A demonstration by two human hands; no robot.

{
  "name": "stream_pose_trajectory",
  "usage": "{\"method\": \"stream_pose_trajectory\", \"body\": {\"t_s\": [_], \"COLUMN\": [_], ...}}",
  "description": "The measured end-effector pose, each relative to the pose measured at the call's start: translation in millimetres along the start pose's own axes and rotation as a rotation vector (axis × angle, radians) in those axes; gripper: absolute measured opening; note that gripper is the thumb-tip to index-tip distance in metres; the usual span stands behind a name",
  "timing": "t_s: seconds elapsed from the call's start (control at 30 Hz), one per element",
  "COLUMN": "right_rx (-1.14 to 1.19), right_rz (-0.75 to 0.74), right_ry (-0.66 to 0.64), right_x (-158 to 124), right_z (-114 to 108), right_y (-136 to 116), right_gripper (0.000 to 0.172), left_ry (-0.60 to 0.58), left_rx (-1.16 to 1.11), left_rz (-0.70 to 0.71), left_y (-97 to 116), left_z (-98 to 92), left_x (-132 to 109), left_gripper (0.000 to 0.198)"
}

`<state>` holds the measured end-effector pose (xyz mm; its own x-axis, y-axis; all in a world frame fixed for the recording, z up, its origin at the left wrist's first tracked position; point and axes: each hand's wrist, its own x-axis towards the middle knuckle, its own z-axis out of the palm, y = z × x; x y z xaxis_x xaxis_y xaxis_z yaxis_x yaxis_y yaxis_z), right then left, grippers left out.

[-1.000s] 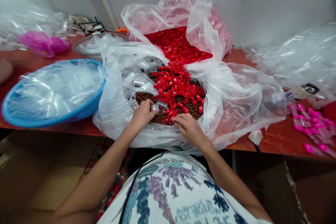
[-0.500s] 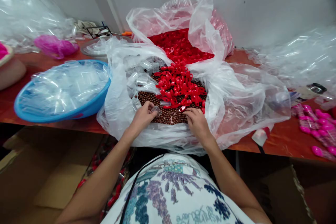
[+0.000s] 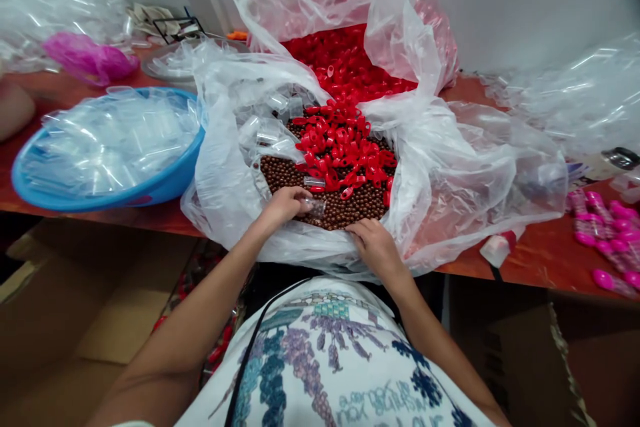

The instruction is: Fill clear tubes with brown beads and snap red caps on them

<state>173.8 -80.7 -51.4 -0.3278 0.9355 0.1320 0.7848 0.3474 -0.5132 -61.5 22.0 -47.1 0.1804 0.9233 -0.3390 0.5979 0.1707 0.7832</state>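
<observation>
My left hand (image 3: 286, 205) is closed on a clear plastic tube (image 3: 316, 207), which lies low over the brown beads (image 3: 345, 211) with its end pointing right. My right hand (image 3: 374, 244) rests at the front edge of the beads, fingers extended and slightly bent, fingertips touching them; nothing shows in it. The beads fill a white plastic bag (image 3: 220, 180) opened wide in front of me. Red caps (image 3: 340, 143) are heaped on the beads beyond my hands. Another clear tube (image 3: 314, 181) lies just past my left fingers, and more clear tubes (image 3: 270, 133) are at the left inside the bag.
A blue basin (image 3: 165, 190) of clear plastic pieces stands left. Behind is a bag of red caps (image 3: 340, 60). Pink-capped tubes (image 3: 613, 233) lie on the red table (image 3: 530, 267) at right. Cardboard boxes (image 3: 120, 307) are below the table's edge.
My left hand has moved right with the clear tube, lower over the beads. My right hand has drawn back from a red cap toward the bag's front edge. The view has shifted slightly.
</observation>
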Motion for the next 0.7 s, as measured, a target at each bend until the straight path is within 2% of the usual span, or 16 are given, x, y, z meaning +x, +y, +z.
{"method": "stream_pose_trajectory", "body": {"t_s": [0.17, 0.3, 0.5, 0.7], "right_rx": [0.042, 0.14, 0.307, 0.213], "right_rz": [-0.014, 0.007, 0.074, 0.061], "right_ry": [0.042, 0.131, 0.26, 0.227], "right_x": [-1, -1, 5, 26], "right_z": [2, 0, -9, -14], "right_y": [1, 3, 4, 5], "right_gripper": [0.026, 0.025, 0.023, 0.025], "left_ry": [-0.07, -0.114, -0.15, -0.122], "left_rx": [0.007, -0.13, -0.51, -0.637], "left_rz": [0.048, 0.043, -0.122, -0.139], "left_y": [8, 11, 17, 18], "left_z": [20.0, 29.3, 19.6, 9.4], "left_x": [6, 10, -4, -17], "left_gripper": [0.029, 0.026, 0.032, 0.036]}}
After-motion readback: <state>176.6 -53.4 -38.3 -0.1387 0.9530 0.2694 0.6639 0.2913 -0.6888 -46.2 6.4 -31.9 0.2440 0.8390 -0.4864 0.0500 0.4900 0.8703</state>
